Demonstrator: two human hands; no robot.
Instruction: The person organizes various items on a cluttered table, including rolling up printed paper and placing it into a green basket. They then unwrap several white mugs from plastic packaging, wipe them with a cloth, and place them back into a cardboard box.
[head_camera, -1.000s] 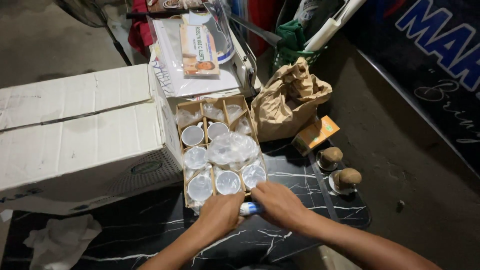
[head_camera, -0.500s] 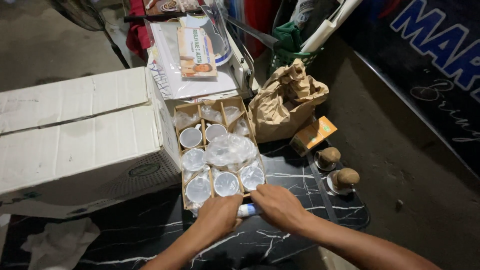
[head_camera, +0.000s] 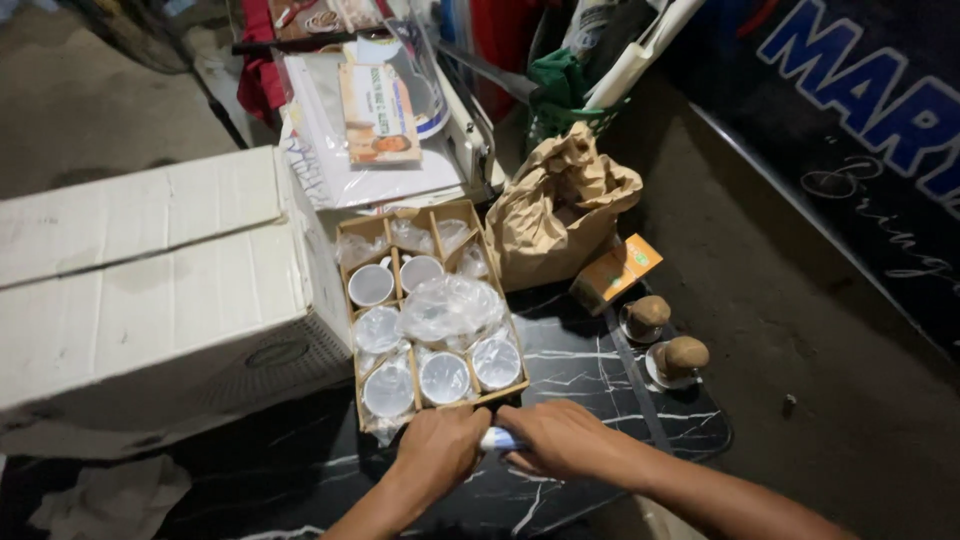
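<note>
My left hand (head_camera: 437, 455) and my right hand (head_camera: 560, 440) meet just in front of a brown cardboard box (head_camera: 352, 243) with dividers. Between them they grip a small white and blue object (head_camera: 498, 439), mostly hidden by the fingers. The box holds several white cups (head_camera: 444, 377), some wrapped in clear plastic (head_camera: 450, 305). Both hands rest low over a black marble-patterned surface (head_camera: 585, 375).
A large white carton (head_camera: 150, 280) stands at the left. A crumpled brown paper bag (head_camera: 560, 215), a small orange box (head_camera: 615, 272) and two brown lumps on saucers (head_camera: 680, 358) sit at the right. Plastic-wrapped printed sheets (head_camera: 375, 120) lie behind. A crumpled cloth (head_camera: 110, 500) lies bottom left.
The hands have stayed together on the small object in front of the box, shifting only slightly. Nothing else moved.
</note>
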